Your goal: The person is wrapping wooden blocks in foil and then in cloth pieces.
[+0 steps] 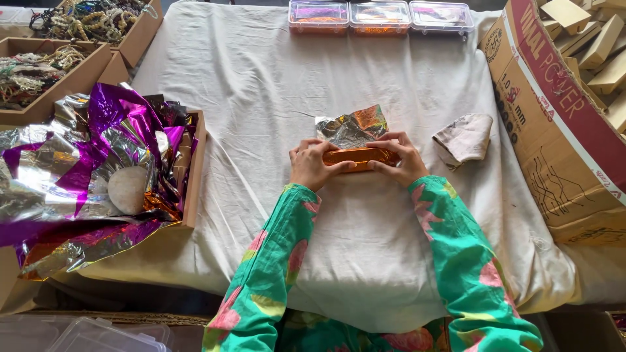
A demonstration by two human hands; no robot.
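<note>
At the centre of the frame both hands press a small oblong block (357, 157), wrapped in shiny orange foil, down against the white cloth of the table (261, 85). The left hand (315, 164) closes its grip over the block's left end and the right hand (399, 158) over the right end, fingers curled on top, seemingly to keep the slippery wrap tight around the block. A loose flap of crinkled silver and orange foil (352, 126) stands up just behind the block, unfolded. Right of the hands lies a soft, crumpled beige rag (466, 137). At the left, a cardboard tray (193, 169) holds a heap of purple and silver foil sheets (98, 163), within reach. Three clear plastic boxes (381, 15) sit at the top edge, and a large cardboard carton (554, 124) fills the right.
</note>
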